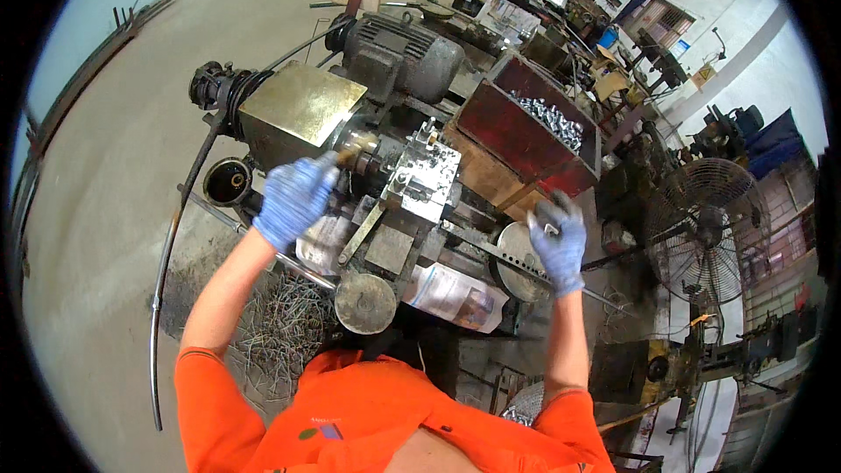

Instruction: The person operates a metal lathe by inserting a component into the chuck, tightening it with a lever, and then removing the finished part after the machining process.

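My left hand, in a blue work glove, is closed around a short yellow-brown, brush-like tool. The tool is blurred and points at the spindle end of a small lathe. Right of the spindle sits a shiny metal tool block, with a flat lever angled below it. My right hand, gloved in blue with dark fingertips, hovers over the lathe's right end, near a round pale disc. Its fingers are curved and apart from the thumb; I see nothing held in them.
A red bin holds many small metal parts beyond the lathe. An electric motor stands behind the headstock cover. Metal shavings heap on the floor at lower left. A large fan stands at right.
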Demonstrator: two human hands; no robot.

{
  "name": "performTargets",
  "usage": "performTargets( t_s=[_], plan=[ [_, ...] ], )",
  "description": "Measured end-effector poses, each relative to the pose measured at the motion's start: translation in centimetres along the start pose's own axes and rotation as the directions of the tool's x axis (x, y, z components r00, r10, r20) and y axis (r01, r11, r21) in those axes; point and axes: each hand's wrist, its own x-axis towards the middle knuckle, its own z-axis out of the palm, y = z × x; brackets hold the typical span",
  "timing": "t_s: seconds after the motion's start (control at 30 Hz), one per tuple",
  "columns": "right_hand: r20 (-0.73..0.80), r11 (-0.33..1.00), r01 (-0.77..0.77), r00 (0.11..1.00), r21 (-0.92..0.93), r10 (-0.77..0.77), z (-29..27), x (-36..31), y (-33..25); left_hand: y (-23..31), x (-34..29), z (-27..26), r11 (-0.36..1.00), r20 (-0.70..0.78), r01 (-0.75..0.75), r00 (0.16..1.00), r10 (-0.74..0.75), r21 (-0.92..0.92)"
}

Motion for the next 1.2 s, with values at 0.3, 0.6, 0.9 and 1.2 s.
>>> performTargets(
  t_s=[0.3, 0.6, 0.9, 1.2],
  plan=[
    [0.045, 0.970, -0.231, 0.973, 0.080, 0.228, -1.4, -10.1, 3.8, 3.2, 1.5, 5.5, 0.984, 0.176, 0.133, 0.978, -0.112, -0.116],
    [0.051, 0.958, -0.283, 0.958, 0.036, 0.281, -3.5, -13.3, 4.4, 2.3, 1.0, 0.2, 0.957, 0.180, 0.158, 0.977, -0.115, -0.242],
    [-0.082, 0.871, -0.490, 0.867, 0.039, 0.492, -6.3, -19.7, 9.5, -2.5, 4.5, -3.6, 0.983, -0.187, 0.177, 0.969, -0.164, 0.055],
    [-0.253, 0.606, -0.792, 0.602, -0.072, 0.757, -14.0, -29.4, 11.9, -6.9, 4.0, -3.0, 0.931, 0.238, 0.313, 0.934, -0.265, -0.190]
  ],
)
